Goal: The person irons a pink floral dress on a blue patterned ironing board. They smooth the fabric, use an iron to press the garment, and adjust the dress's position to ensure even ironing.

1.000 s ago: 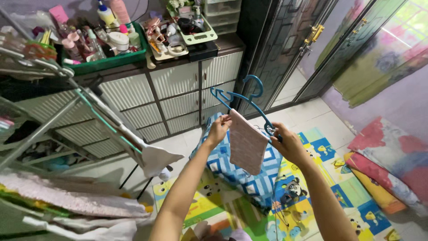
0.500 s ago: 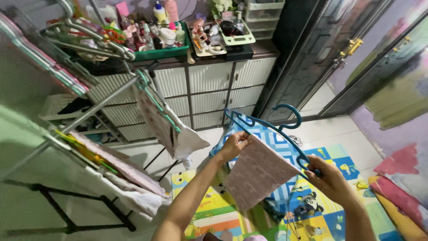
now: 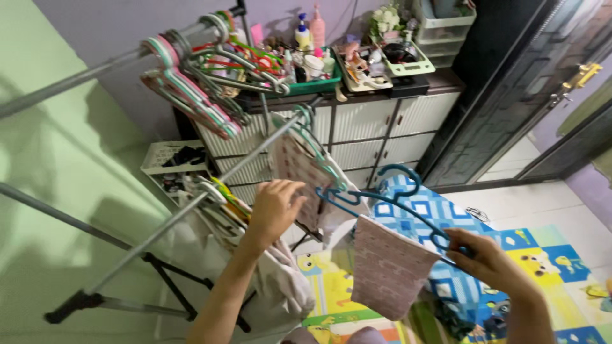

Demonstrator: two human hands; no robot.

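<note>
Right hand grips our blue hanger with pink cloth draped over it; left hand spread wide, empty, near the drying rack.

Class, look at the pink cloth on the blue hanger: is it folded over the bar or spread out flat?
Folded. The pink cloth drapes doubled over the blue hanger, hanging below the bar; the right hand holds the hanger's end.

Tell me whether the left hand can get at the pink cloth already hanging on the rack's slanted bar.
Probably yes. The left hand is open and empty, right beside the hung pink cloth on the rack bar, with nothing between them. The right hand holds the blue hanger off to the side.
</note>
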